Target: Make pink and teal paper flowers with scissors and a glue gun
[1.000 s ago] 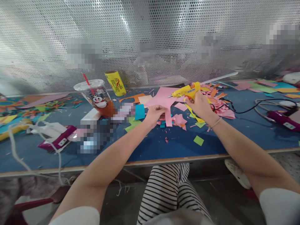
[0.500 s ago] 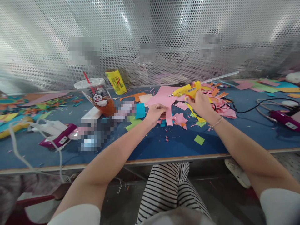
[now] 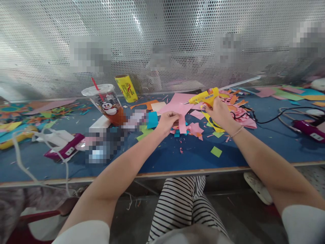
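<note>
My left hand [image 3: 169, 122] pinches a pink paper strip [image 3: 182, 124] above the blue table. Behind the strip lies a larger pink sheet [image 3: 175, 103]. My right hand [image 3: 218, 113] is wrapped round a yellow glue gun [image 3: 205, 97], whose metal nozzle points left over the pink sheet. A long clear glue stick [image 3: 240, 83] sticks out of the gun's back. Beneath and beside the strip are folded pink paper pieces [image 3: 195, 129] and bits of blue paper. A blue paper piece [image 3: 152, 119] lies left of my left hand.
A plastic cup [image 3: 109, 105] with a red straw and a yellow cylinder [image 3: 126, 88] stand at the back left. Purple power strips [image 3: 66, 149] with cables lie at both sides. Paper scraps cover the back, before a perforated metal panel [image 3: 177, 40].
The paper strip and the glue gun have shifted very slightly, with the nozzle a little to the right. Both hands keep their hold.
</note>
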`<state>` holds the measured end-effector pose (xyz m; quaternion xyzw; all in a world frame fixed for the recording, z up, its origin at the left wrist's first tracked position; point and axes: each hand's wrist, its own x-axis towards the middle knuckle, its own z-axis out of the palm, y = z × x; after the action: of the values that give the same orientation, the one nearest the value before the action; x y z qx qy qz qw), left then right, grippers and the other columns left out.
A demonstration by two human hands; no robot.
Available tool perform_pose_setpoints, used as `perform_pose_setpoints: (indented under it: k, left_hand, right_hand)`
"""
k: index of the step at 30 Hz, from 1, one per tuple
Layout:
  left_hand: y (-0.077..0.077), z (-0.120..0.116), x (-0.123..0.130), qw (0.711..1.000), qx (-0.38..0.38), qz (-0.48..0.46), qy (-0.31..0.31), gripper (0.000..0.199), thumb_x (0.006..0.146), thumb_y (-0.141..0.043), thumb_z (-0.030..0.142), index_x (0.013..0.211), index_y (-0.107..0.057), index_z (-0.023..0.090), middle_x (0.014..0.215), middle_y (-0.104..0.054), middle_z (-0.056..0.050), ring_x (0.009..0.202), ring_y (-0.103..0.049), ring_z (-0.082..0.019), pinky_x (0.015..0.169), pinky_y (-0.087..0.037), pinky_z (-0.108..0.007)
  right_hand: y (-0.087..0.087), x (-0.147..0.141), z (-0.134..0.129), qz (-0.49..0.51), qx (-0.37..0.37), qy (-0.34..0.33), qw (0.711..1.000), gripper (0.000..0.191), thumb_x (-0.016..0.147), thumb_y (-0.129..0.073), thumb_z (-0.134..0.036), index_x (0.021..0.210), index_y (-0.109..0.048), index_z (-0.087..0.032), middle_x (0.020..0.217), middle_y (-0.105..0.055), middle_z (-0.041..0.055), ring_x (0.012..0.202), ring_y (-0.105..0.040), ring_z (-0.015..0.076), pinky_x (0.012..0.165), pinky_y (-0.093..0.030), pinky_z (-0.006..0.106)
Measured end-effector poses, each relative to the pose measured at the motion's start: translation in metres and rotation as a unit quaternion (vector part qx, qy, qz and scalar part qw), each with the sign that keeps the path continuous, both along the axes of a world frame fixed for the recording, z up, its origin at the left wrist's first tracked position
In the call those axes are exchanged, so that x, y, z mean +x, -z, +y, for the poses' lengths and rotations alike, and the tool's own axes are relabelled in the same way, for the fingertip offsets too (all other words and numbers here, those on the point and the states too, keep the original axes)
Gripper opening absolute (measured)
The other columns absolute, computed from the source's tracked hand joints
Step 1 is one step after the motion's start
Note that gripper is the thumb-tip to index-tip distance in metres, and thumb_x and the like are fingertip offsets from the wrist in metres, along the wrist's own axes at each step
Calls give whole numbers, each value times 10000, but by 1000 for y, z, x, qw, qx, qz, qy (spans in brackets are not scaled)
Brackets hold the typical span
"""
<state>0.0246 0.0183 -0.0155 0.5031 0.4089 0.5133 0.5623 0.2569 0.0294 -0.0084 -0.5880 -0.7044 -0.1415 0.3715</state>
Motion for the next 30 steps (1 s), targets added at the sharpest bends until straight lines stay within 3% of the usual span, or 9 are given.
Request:
perform_pose_setpoints:
  k: [13,19,25,27,30]
  left_hand:
    - [-7,-4,0,999,-6,-36,10,211,650,-749,181,663,-542,142,538,-559,29,469,-533,-63,507,-467,-201]
    - [-9,-4,0,999,-9,-46,9,234,625,-770,189,660,-542,149,565,-576,27,509,-552,-71,534,-478,-209]
    - [-5,1,-1,997,-8,-74,17,224,605,-778,185,662,-564,146,581,-571,36,523,-551,-68,543,-481,-210]
    - [-4,1,-1,997,-8,-77,17,212,616,-770,173,672,-569,140,593,-573,33,526,-552,-64,546,-482,-208]
    - [-4,1,-1,996,-7,-80,23,193,637,-749,142,682,-561,134,599,-579,23,528,-559,-66,544,-480,-207]
  right_hand:
    - [-5,3,1,21,-10,15,1000,461,839,-508,-458,1091,-463,-74,945,-600,199,893,-598,333,743,-462,431]
    - [-2,11,1,0,-42,15,999,510,765,-595,-539,1015,-513,-102,917,-620,177,881,-609,321,704,-464,389]
    - [9,13,4,-61,-184,-18,981,276,856,-536,-393,903,-566,-122,855,-649,160,786,-629,257,677,-452,336]
    - [14,13,7,-100,-187,-9,977,263,867,-522,-339,941,-561,-90,904,-641,198,834,-625,278,718,-455,365]
    - [14,10,7,-133,-126,-39,982,246,846,-551,-301,969,-555,-87,969,-615,208,952,-587,308,824,-444,425]
